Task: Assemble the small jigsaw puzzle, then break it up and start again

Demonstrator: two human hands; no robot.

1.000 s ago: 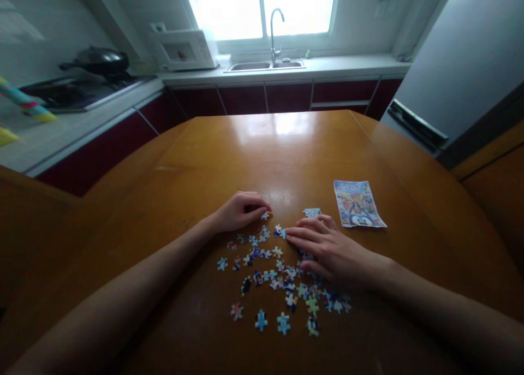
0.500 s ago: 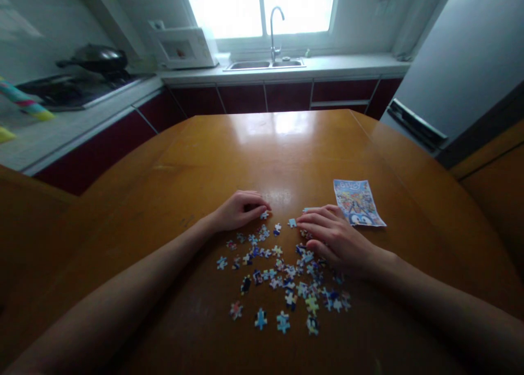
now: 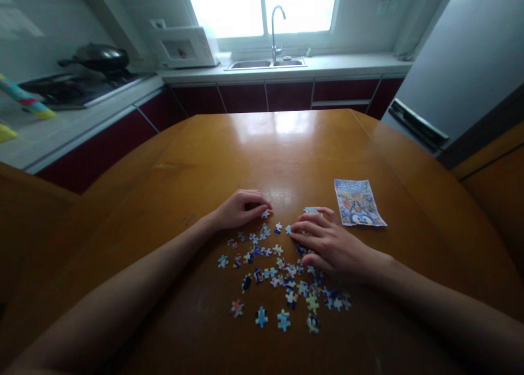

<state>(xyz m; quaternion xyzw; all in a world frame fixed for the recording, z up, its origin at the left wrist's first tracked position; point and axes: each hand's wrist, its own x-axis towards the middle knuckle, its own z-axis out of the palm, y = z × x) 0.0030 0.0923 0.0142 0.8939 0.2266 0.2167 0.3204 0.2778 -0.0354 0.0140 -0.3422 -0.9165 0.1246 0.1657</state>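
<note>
My left hand (image 3: 242, 208) rests on the wooden table with its fingers curled and closed on a small pale jigsaw piece (image 3: 265, 214) at the thumb tip. Across from it, my right hand (image 3: 329, 246) lies palm down, fingers stretched and slightly apart. Its fingertips touch a light-blue jigsaw piece (image 3: 288, 229) lying on the table, and its palm hides other pieces. Just beyond those fingers is a light-blue strip of puzzle (image 3: 311, 209). Many loose jigsaw pieces (image 3: 290, 271) in mixed colours spread between and below both hands.
A printed picture sheet (image 3: 359, 203) lies right of my right hand on the wooden table (image 3: 262, 151). Farther off are a sink (image 3: 250, 64) with a tap, a white microwave (image 3: 186, 47), a stove with a dark pan (image 3: 100, 57) and a grey refrigerator (image 3: 462, 64).
My right hand has slid slightly left and toward me, and the light-blue piece at its fingertips has shifted with it. More of the strip beyond shows. My left hand stays in place.
</note>
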